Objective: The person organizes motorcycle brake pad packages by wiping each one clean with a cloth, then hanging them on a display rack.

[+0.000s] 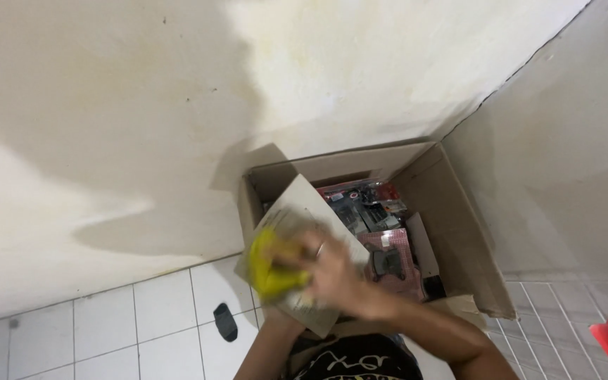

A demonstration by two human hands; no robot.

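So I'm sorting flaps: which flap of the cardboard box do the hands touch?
The pale left flap, under the hands and yellow cloth; the brown right flap stands untouched.

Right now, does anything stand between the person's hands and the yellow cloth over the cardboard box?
Nothing visible does. The right hand already lies on the yellow cloth, pressing it against a pale flat sheet above the open cardboard box. The left hand is hidden beneath the sheet and cloth, so its grip cannot be told.
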